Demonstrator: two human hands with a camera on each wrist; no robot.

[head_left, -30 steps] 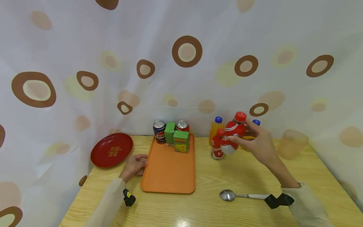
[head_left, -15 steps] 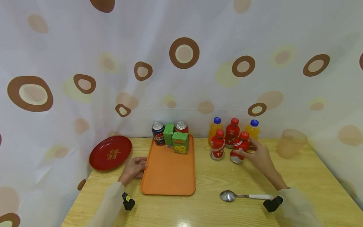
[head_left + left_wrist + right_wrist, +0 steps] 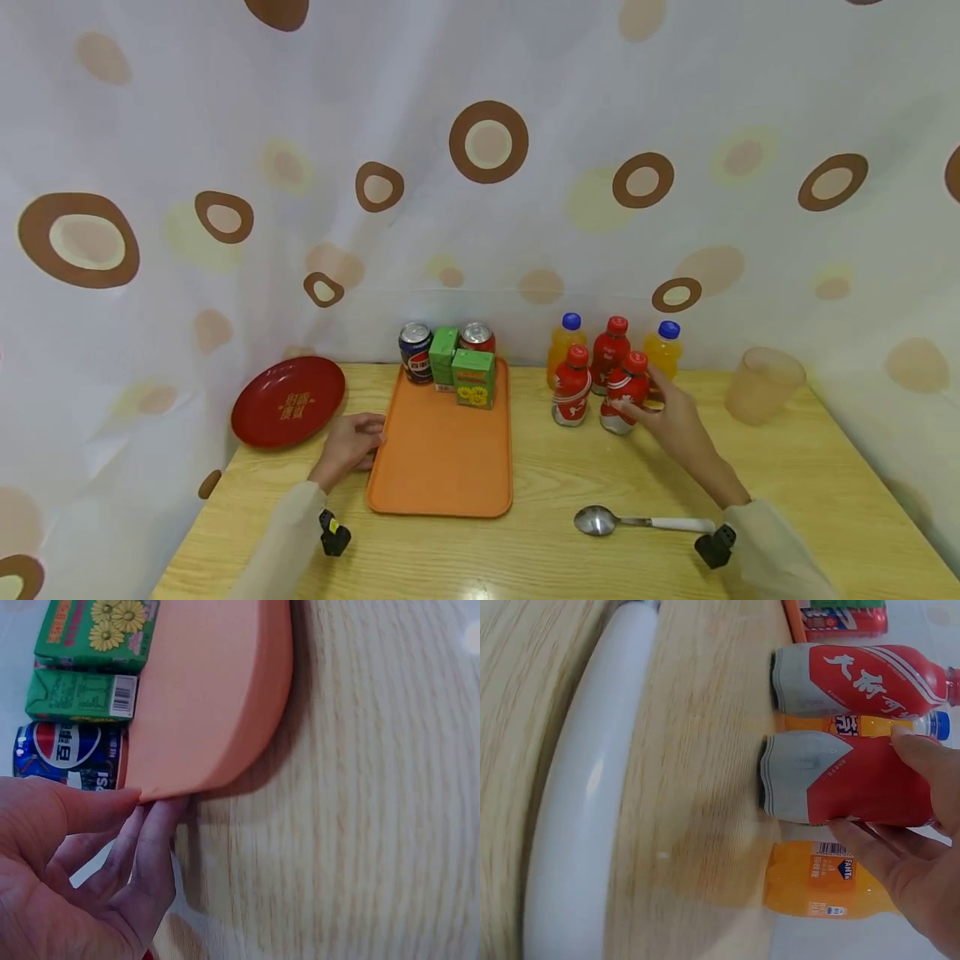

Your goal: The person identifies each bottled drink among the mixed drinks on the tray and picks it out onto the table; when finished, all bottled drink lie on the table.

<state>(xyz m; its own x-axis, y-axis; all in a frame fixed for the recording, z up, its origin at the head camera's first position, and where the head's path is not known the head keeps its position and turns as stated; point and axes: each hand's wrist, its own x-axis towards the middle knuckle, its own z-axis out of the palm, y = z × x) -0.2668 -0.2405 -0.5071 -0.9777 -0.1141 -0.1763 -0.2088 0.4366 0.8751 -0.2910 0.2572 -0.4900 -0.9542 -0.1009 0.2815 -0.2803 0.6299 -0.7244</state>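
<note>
My right hand (image 3: 681, 427) holds a red-labelled drink bottle (image 3: 626, 390) between thumb and fingers; the bottle stands upright on the table. A similar red bottle (image 3: 572, 390) is close on its left, and another red bottle (image 3: 611, 350) is behind. Two orange soda bottles with blue caps, a left one (image 3: 564, 346) and a right one (image 3: 663, 348), flank that rear bottle. At the left, my left hand (image 3: 349, 450) pinches the rim of an orange tray (image 3: 202, 697), thumb above and fingers beneath. On the tray's far end stand a blue Pepsi can (image 3: 416, 354), two green drink cartons (image 3: 474, 382) and a red can (image 3: 477, 337).
A red plate (image 3: 288, 403) lies at the table's left edge, near the curtain. The spoon (image 3: 597, 521) with a white handle (image 3: 585, 787) lies in front of the bottles. A translucent orange cup (image 3: 763, 387) leans at the far right. A patterned curtain (image 3: 487, 225) closes off the back.
My right hand has lowered the tilted red bottle from the air onto the table, upright beside the other red one. The left hand has stayed at the tray's rim.
</note>
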